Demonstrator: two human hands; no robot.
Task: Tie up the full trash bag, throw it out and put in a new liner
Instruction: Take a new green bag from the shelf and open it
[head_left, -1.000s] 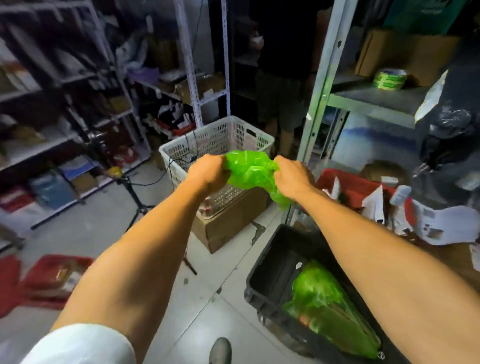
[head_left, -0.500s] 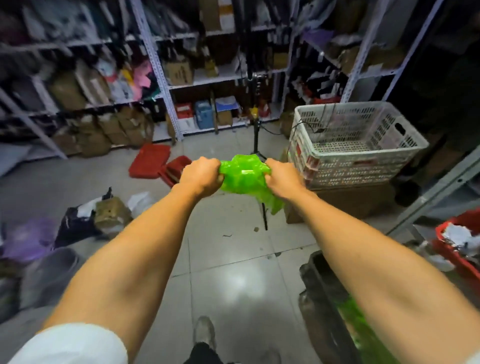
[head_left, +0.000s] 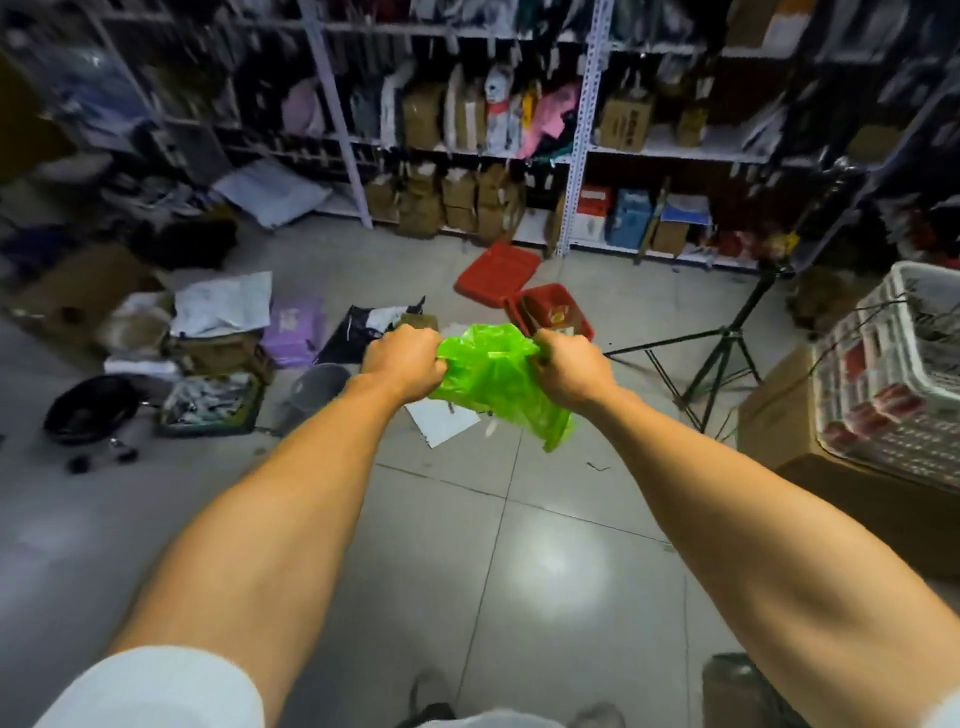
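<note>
Both hands, left hand (head_left: 402, 358) and right hand (head_left: 569, 371), are fisted on a crumpled green liner (head_left: 493, 379) held between them above the floor, so the new-liner step seems underway; next, finding and spreading its mouth.

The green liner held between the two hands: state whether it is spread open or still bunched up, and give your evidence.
Bunched. The green liner is a crumpled wad gripped between the left hand and right hand; no open mouth shows.

A cluttered stockroom: white metal shelving racks (head_left: 579, 156) packed with brown cardboard boxes (head_left: 457, 200) along the far wall, parcels strewn over the grey tiled floor (head_left: 519, 571).
</note>
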